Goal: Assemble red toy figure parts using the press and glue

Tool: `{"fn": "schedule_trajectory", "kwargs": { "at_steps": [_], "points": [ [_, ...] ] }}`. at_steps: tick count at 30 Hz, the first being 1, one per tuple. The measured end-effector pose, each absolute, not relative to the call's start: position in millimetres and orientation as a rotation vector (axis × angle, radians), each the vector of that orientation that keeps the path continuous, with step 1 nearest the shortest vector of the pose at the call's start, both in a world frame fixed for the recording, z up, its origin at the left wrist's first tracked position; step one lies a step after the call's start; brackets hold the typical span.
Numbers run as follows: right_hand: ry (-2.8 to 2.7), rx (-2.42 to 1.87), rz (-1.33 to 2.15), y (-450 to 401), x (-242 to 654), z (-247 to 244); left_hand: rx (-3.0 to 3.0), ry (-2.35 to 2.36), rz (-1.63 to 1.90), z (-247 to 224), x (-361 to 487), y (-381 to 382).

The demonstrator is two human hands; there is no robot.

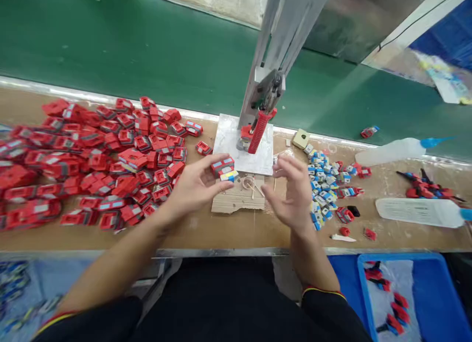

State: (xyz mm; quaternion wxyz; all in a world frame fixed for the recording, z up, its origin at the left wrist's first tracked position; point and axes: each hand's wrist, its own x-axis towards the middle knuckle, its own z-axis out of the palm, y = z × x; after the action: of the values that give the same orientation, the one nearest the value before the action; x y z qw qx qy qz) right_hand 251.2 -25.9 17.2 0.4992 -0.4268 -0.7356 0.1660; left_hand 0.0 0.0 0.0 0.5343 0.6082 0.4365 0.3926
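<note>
Between its thumb and fingers, my left hand (pixel 195 187) grips a small toy part (pixel 224 169), red on top with a white, blue and yellow piece at its lower side. My right hand (pixel 293 192) is raised across from it, fingers apart and curved, with nothing in them. Behind and between the hands stands a hand press (pixel 261 110) with a red ribbed handle on a metal base plate (pixel 230 135). In front of that plate lies a piece of cardboard (pixel 236 202) with a small round dish (pixel 248 182) and cotton swabs on it.
A wide heap of red toy parts (pixel 110 160) covers the table's left. White-and-blue parts (pixel 320 184) are piled to the right, near a yellowish block (pixel 301 139). Two bottles (pixel 416 211) lie farther right. A blue tray (pixel 424 283) with red-and-black parts sits below the table edge.
</note>
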Motion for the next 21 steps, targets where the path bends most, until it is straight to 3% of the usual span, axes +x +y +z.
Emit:
{"fn": "schedule_trajectory", "kwargs": {
  "at_steps": [6,10,15,21],
  "points": [
    [-1.986,-0.973,0.892,35,261,15,2.263,0.972,0.365,30,-19,96],
    [-1.984,-0.936,1.065,52,253,12,2.462,0.815,-0.062,41,1,138],
    [-1.927,-0.752,1.081,25,261,37,2.514,0.787,-0.066,39,14,156],
    [-1.765,-0.582,0.934,36,255,128,2.478,0.762,-0.02,30,5,164]
  ]
}}
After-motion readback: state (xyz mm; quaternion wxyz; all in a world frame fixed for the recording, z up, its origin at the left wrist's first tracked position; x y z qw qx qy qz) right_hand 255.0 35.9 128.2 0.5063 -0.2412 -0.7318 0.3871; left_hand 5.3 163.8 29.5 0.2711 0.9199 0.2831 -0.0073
